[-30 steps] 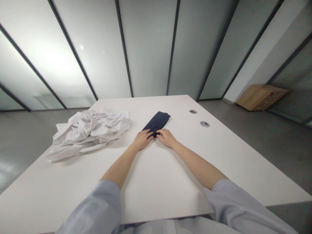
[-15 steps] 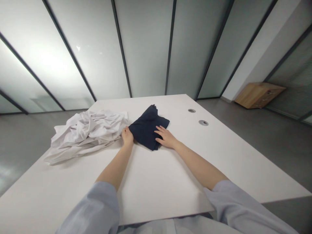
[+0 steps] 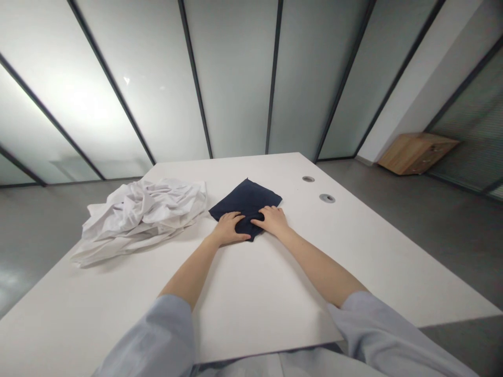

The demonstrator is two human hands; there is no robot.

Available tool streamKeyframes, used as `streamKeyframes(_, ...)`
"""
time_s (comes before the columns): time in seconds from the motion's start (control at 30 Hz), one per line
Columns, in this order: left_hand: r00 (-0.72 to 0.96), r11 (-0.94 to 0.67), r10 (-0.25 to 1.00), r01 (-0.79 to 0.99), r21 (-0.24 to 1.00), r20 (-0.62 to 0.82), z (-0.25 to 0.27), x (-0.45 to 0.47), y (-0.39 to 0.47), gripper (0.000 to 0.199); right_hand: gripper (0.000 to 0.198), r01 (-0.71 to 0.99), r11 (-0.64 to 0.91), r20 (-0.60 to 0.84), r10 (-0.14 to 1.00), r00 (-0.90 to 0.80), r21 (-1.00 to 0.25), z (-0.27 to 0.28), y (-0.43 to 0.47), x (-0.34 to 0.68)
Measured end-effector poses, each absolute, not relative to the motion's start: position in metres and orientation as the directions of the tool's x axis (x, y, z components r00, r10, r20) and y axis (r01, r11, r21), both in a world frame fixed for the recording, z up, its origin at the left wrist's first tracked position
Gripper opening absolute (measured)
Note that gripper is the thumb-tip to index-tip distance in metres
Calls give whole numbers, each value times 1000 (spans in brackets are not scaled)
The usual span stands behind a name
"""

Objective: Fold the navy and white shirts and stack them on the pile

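A dark navy folded cloth (image 3: pixel 247 198) lies on the white table (image 3: pixel 259 293), one corner pointing away from me and one toward me. My left hand (image 3: pixel 230 229) rests on its near left edge, fingers on the fabric and thumb stretched along the near corner. On the near right edge lies my right hand (image 3: pixel 274 220), its fingers spread over the cloth and its thumb pointing inward. Both hands are open and press on the cloth rather than grasp it. What kind of item the cloth is, I cannot tell.
A crumpled heap of white cloth (image 3: pixel 145 214) lies on the table at the left, close to the navy cloth. Two round cable grommets (image 3: pixel 327 198) are set in the tabletop at the right. Frosted glass panels (image 3: pixel 236 78) stand behind. A wooden cabinet (image 3: pixel 416 153) stands on the floor far right.
My left hand has let go of the cloth's left corner and moved right onto its near edge. The cloth now lies flatter and wider. My right hand has shifted slightly right.
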State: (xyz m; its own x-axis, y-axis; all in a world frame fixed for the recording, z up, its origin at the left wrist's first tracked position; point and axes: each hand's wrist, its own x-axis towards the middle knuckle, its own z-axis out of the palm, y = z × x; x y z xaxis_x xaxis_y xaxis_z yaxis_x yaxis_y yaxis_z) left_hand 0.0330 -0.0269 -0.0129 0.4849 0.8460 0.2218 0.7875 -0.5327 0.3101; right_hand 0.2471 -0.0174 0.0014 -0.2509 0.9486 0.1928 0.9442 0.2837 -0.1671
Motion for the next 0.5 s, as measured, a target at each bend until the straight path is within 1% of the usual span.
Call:
streamKeyframes(0.03, 497, -539, 842, 791, 290, 210, -14, 34, -27, 62, 48, 942, 281, 217, 946, -240, -184, 0, -16, 249)
streamKeyframes(0.13, 451, -494, 867, 829, 262, 211, -12, 36, -25, 33, 40, 938, 257, 319, 931, -176, -232, -3, -13, 257)
streamKeyframes(0.2, 361, -418, 903, 864, 280, 233, -10, 38, -23, 29, 37, 940, 234, 380, 916, -127, -250, -3, -11, 263)
streamKeyframes(0.23, 301, -371, 920, 872, 318, 250, -9, 39, -22, 30, 36, 938, 236, 396, 910, -121, -255, -2, -10, 266)
streamKeyframes(0.3, 134, -261, 948, 844, 469, 287, -7, 38, -17, 34, 36, 920, 289, 391, 904, -171, -265, -1, -9, 269)
streamKeyframes(0.37, -110, -144, 944, 712, 687, 311, -8, 33, -9, 37, 33, 874, 404, 361, 884, -297, -270, -3, -10, 269)
streamKeyframes(0.4, -249, -92, 924, 595, 798, 292, -9, 29, -4, 37, 32, 844, 464, 342, 866, -366, -271, -5, -10, 267)
streamKeyframes(0.43, -384, -45, 893, 448, 893, 237, -10, 24, 1, 37, 32, 816, 511, 314, 848, -427, -270, -7, -11, 264)
streamKeyframes(0.47, -497, -5, 855, 280, 960, 150, -11, 19, 7, 36, 36, 797, 541, 278, 836, -474, -269, -10, -12, 261)
streamKeyframes(0.5, -578, 22, 815, 102, 995, 41, -12, 13, 12, 35, 43, 792, 548, 234, 835, -499, -270, -12, -12, 257)
